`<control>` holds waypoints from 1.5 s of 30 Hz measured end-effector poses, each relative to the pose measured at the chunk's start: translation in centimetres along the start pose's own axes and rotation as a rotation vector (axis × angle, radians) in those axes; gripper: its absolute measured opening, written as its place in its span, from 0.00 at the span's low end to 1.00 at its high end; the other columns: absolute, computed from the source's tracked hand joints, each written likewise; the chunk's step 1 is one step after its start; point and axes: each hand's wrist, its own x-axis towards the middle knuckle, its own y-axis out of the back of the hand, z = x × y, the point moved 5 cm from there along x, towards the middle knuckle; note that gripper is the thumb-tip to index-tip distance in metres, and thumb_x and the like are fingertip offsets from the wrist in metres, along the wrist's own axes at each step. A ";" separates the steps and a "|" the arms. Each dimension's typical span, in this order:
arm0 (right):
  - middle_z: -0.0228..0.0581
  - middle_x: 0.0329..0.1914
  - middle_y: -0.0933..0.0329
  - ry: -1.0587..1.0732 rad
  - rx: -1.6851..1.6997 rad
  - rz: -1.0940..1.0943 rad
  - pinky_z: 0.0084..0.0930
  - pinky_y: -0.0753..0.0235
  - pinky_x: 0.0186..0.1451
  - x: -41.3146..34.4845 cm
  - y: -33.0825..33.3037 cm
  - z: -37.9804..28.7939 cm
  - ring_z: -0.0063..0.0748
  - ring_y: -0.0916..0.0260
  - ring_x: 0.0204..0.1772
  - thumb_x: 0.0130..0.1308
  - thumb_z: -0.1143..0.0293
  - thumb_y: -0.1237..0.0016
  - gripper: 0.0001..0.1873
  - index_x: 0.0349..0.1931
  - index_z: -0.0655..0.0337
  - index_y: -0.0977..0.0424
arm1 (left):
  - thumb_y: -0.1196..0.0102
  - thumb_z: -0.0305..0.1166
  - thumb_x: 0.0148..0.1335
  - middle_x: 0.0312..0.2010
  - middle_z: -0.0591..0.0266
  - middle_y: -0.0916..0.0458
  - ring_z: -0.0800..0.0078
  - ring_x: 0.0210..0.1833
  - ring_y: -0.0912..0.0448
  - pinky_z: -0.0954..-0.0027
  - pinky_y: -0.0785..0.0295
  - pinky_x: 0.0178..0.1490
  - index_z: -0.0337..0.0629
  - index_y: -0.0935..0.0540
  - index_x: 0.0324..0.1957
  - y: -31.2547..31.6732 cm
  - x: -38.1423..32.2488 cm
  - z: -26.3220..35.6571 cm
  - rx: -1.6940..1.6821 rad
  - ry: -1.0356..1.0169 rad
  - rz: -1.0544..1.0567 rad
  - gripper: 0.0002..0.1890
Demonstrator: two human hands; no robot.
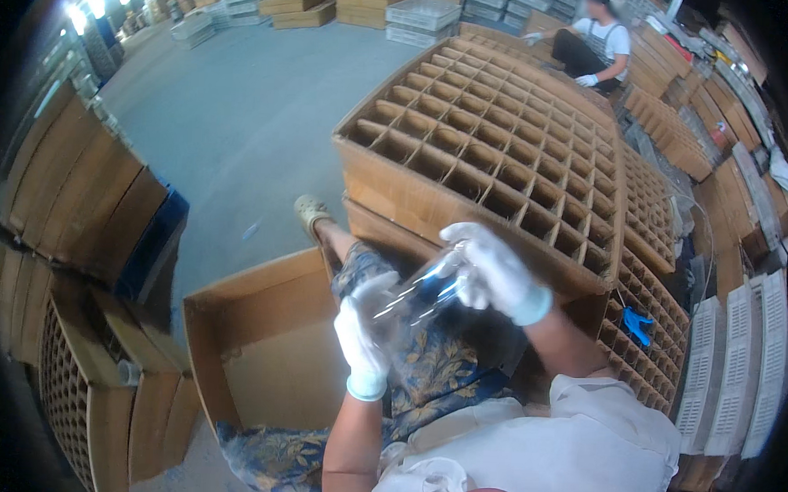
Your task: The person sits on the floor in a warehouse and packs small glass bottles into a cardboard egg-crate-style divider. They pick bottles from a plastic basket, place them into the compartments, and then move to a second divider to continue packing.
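Both hands wear white gloves and hold clear, shiny glassware (pixel 408 296), blurred, above the lap; whether it is one piece or two cannot be told. My left hand (pixel 363 343) is cupped around its lower left end. My right hand (pixel 492 273) grips its upper right end, close to the near side of a large cardboard box with dividers (pixel 406 194). The cells of that box look dark, and what lies deep inside them cannot be made out. Below and left of the hands stands an open cardboard box (pixel 276 379) with a bare bottom.
Divided cartons (pixel 112 425) stand on edge at lower left, beside taller stacked cartons (pixel 67 185). White plastic crates (pixel 725 372) and a blue glove (pixel 636 324) are at right. A co-worker (pixel 600 47) sits beyond the big box. More crates (pixel 422 23) line the back.
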 end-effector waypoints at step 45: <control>0.54 0.69 0.31 0.584 -1.272 -0.209 0.49 0.46 0.80 2.1 -6.1 -6.9 0.51 0.39 0.76 0.56 0.60 0.36 0.35 0.64 0.65 0.28 | 0.37 0.27 0.60 0.32 0.63 0.27 0.70 0.38 0.29 0.63 0.32 0.46 0.41 0.24 0.28 20.1 0.6 -11.3 0.605 -0.131 0.603 0.09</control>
